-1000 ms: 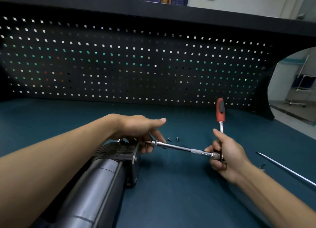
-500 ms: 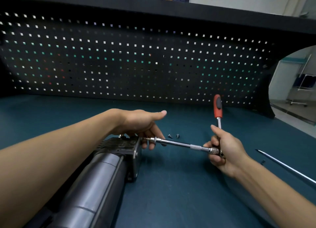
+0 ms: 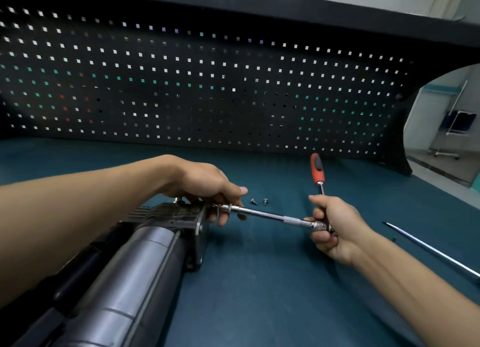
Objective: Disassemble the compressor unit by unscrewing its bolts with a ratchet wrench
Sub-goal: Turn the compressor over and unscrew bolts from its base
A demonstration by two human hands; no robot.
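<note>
Compressor unit lies lengthwise at the lower left of the teal desk, end plate facing right. Left hand sits over that end, fingers curled, pinching the extension bar where it meets the plate. Right hand wraps the ratchet wrench at its head, red handle upright. Two loose bolts lie just beyond the bar. Thin metal rod lies far right.
</note>
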